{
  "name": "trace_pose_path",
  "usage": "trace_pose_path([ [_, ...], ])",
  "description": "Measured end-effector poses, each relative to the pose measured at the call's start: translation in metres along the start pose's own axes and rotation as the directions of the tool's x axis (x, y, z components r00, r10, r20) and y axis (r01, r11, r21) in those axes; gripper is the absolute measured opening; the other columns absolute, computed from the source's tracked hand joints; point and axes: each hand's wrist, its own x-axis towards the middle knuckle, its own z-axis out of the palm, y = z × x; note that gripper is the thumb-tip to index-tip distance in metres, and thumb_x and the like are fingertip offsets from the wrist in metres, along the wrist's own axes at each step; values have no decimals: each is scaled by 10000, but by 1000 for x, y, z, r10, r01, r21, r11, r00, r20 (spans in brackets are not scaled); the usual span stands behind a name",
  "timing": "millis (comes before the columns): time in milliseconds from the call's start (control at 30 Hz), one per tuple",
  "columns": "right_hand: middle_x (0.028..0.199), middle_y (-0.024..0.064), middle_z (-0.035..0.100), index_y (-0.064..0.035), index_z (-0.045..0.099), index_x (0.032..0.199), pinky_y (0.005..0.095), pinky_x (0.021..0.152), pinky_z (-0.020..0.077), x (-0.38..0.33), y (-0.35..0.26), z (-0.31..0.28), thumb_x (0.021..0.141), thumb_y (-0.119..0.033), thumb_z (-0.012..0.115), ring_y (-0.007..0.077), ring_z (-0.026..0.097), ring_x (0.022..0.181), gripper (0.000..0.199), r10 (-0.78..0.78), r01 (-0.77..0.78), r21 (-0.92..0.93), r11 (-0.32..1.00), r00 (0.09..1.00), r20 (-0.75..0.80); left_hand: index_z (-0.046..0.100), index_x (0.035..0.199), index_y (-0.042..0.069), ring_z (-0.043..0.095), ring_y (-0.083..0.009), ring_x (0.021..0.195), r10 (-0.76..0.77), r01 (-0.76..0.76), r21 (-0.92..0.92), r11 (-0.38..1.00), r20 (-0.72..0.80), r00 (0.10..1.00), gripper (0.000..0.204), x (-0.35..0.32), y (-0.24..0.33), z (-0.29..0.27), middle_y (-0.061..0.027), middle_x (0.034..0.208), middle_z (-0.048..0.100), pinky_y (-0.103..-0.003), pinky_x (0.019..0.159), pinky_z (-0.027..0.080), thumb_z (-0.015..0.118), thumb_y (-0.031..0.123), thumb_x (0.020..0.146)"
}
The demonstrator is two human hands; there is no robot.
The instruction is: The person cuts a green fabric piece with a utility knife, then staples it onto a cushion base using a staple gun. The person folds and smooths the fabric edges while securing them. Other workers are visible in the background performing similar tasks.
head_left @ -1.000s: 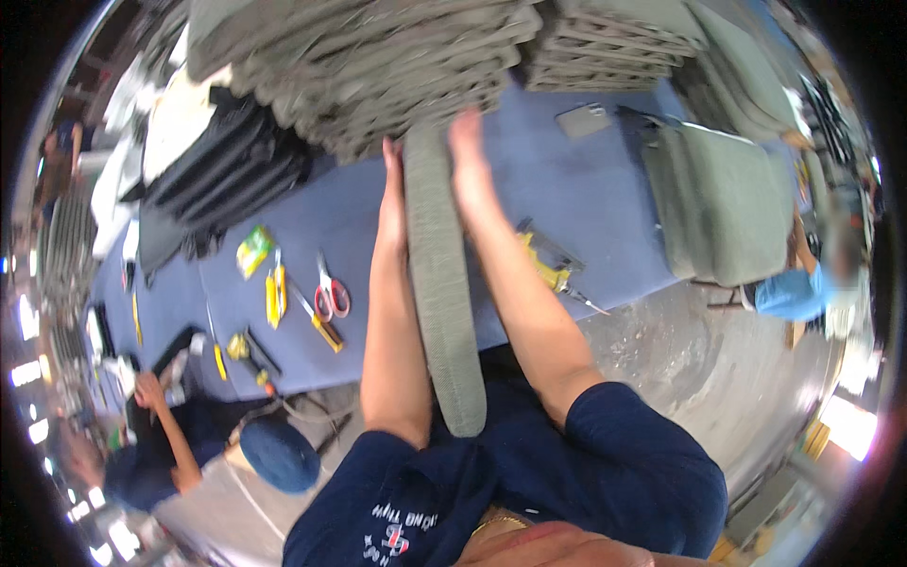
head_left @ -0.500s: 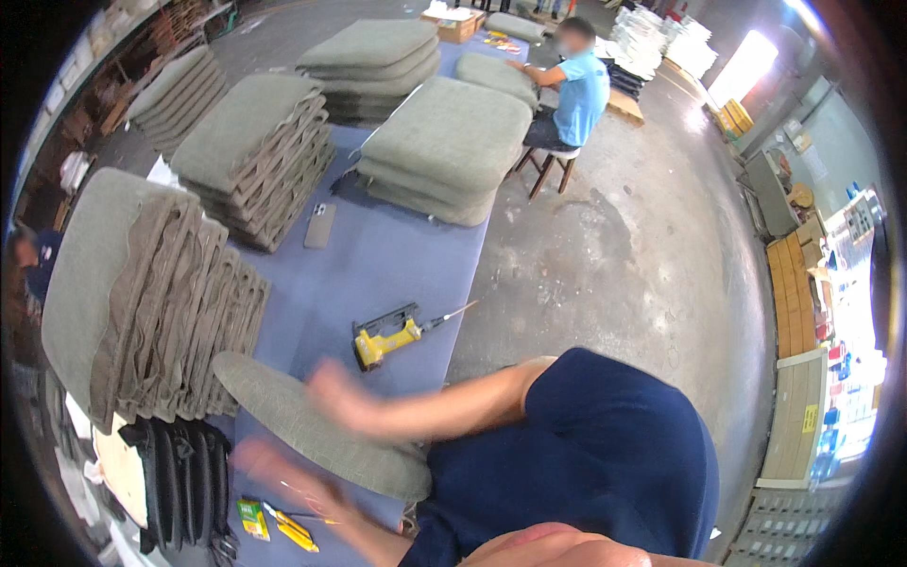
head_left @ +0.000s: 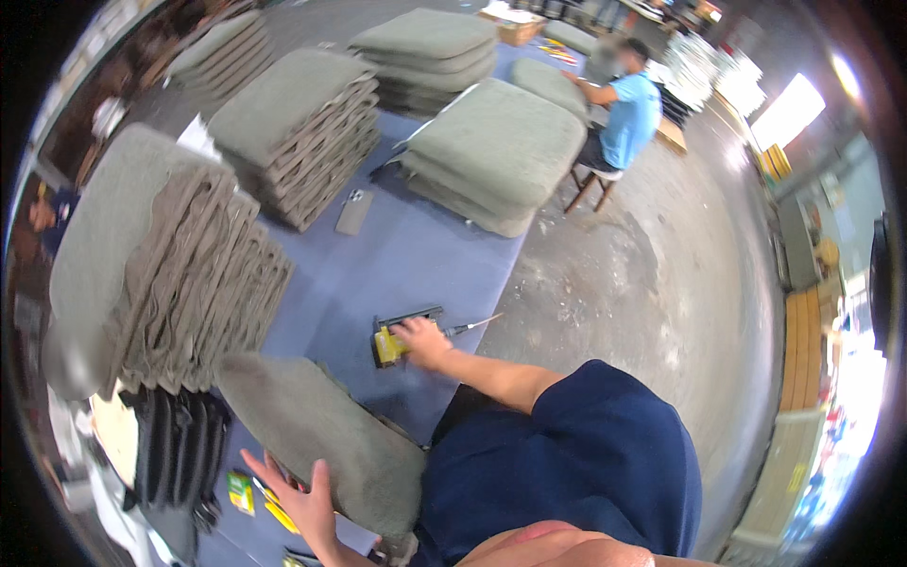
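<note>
On the blue table (head_left: 397, 255), a grey-green fabric seat cushion (head_left: 321, 425) lies aslant in front of me, tipped up toward me with its underside hidden. My left hand (head_left: 307, 496) is at its near left edge, fingers spread; whether they press on the fabric is hard to tell. My right hand (head_left: 427, 345) reaches across the table with its fingers closed over the body of a yellow and black staple gun (head_left: 387, 348). A hose end with a thin tip (head_left: 482, 324) extends from the gun toward the table's right edge.
Fabric covers (head_left: 179, 265) are piled at left, above black padded pieces (head_left: 175, 444). More cushion stacks (head_left: 496, 146) stand farther back. A phone (head_left: 354, 213) lies mid-table; a yellow cutter (head_left: 281, 515) and a small green-yellow box (head_left: 240, 492) lie near. A co-worker (head_left: 631, 113) sits at the far right.
My right hand has moved from above the cushion to the staple gun. The cushion has tipped, showing more of its face. My left hand has spread its fingers beside it. The view has shifted.
</note>
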Motion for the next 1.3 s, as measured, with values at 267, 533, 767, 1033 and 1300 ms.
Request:
trace_pose_path([
  [267,1374,137,726,-170,586,1605,533,1104,493,13,71,-25,898,-259,869,375,671,1277,767,-281,283,81,956,959,-35,329,1732,-16,700,-418,1374,-176,275,415,867,-261,949,1055,-9,11,-7,-311,1501,681,-460,1183,516,898,193,869],
  [533,1429,148,711,-192,616,1587,582,1110,490,49,201,-38,983,-331,827,402,658,1314,655,12,-43,-110,993,964,-265,499,1643,8,768,-460,1248,-185,183,623,760,-63,981,925,-21,89,13,-278,1395,752,-475,1104,583,918,181,837],
  [767,1511,148,675,-182,575,1625,577,1207,434,54,192,-49,1008,-336,807,395,567,1455,676,205,-230,-143,963,964,-172,576,1646,148,746,-325,1338,147,-207,737,643,146,978,742,100,35,-3,-163,1493,740,-443,1135,569,834,301,967],
  [1033,1584,181,641,-28,616,1574,415,1170,516,-23,147,-69,1115,-314,740,272,622,1442,555,118,-428,664,613,881,458,615,1593,82,743,-369,1266,-31,256,434,864,-460,887,639,-5,-206,103,-203,1395,766,-441,1109,549,818,314,1034],
  [1300,1709,214,530,0,518,1668,456,1363,281,-52,90,-32,1102,-244,747,288,388,1660,657,18,-113,772,626,991,130,504,1629,-87,624,-384,1457,-319,375,17,927,-493,809,707,-94,-325,152,-306,1564,640,-459,1205,480,663,409,1150],
])
